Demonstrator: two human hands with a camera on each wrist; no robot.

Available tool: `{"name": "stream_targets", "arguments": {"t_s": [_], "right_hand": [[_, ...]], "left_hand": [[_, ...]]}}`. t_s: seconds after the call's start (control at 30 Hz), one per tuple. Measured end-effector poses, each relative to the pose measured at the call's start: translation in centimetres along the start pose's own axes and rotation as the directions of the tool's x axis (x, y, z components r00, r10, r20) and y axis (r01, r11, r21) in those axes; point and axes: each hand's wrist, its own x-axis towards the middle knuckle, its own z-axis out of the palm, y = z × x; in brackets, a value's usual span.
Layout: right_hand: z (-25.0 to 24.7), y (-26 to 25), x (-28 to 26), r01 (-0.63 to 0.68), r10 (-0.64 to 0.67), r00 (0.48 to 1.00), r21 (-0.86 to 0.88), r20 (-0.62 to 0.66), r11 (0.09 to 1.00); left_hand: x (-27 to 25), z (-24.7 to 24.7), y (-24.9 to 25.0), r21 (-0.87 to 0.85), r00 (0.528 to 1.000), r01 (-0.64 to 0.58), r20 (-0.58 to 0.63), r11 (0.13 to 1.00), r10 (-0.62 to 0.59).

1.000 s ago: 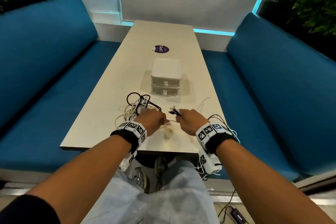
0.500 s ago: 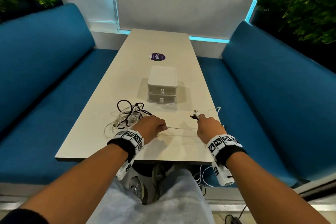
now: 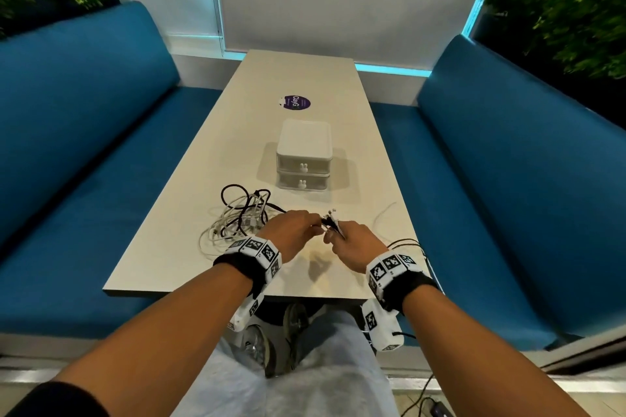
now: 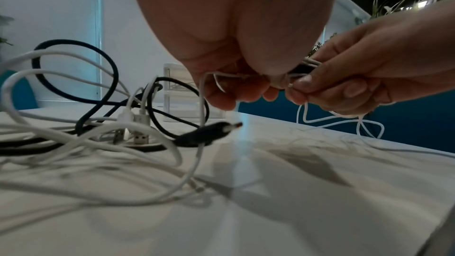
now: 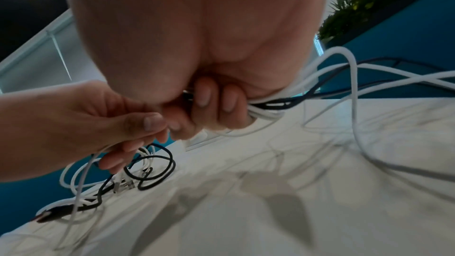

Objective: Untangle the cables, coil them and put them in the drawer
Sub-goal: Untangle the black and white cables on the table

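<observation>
Both hands meet low over the near desk (image 3: 189,240): the right hand (image 3: 352,244) grips a bundle of white and black cables (image 5: 268,107), the left hand (image 3: 291,230) pinches a thin white cable (image 4: 202,104). Left of them lies the tangle (image 3: 237,217); the drawer unit (image 3: 303,154) stands behind, shut.

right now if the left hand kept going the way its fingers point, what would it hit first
Most likely the right hand: the left hand points at it, fingertips nearly touching around the white cable between them. Depth is hard to judge.
</observation>
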Motion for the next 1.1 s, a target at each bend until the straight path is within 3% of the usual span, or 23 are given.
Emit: {"name": "stream_targets", "arguments": {"t_s": [0.17,0.3,0.5,0.57,0.67,0.8,1.0,1.1], "right_hand": [[-1.2,2.4,0.6,-0.102,0.09,0.992,-0.149,-0.087,0.984],[-1.5,4.0,0.7,-0.204,0.178,0.97,-0.162,-0.163,0.965],[-1.5,2.4,0.7,-0.09,0.079,0.921,-0.01,-0.381,0.996],[-1.3,1.6,0.8,-0.003,-0.001,0.928,-0.011,-0.372,1.0],[-0.2,1.0,0.7,0.071,-0.082,0.971,-0.056,-0.222,0.996],[0.2,1.0,0.4,0.032,-0.031,0.994,0.009,-0.103,0.999],[-0.8,2.1,0.8,-0.075,0.02,0.98,-0.273,-0.198,0.959],[-2.4,3.7,0.6,-0.215,0.134,0.952,-0.287,-0.276,0.933]], "left_hand": [[-1.3,-0.3,-2.9,-0.127,0.989,0.148,0.051,0.981,-0.142],[-2.2,-0.6,-3.7,-0.094,0.99,0.135,0.043,0.986,-0.132],[-1.5,0.4,-1.8,0.082,0.99,0.14,0.018,0.987,-0.142],[-1.3,0.5,-0.7,0.119,0.991,0.131,0.02,0.984,-0.134],[-0.7,0.4,0.8,0.098,0.995,0.099,0.018,0.99,-0.101],[-0.6,-0.5,1.5,-0.029,0.995,0.093,0.045,0.995,-0.091],[-1.2,-0.9,-0.8,0.002,0.98,0.163,0.112,0.987,-0.162],[-1.7,-1.4,-2.6,0.026,0.985,0.152,0.082,0.988,-0.154]]}}
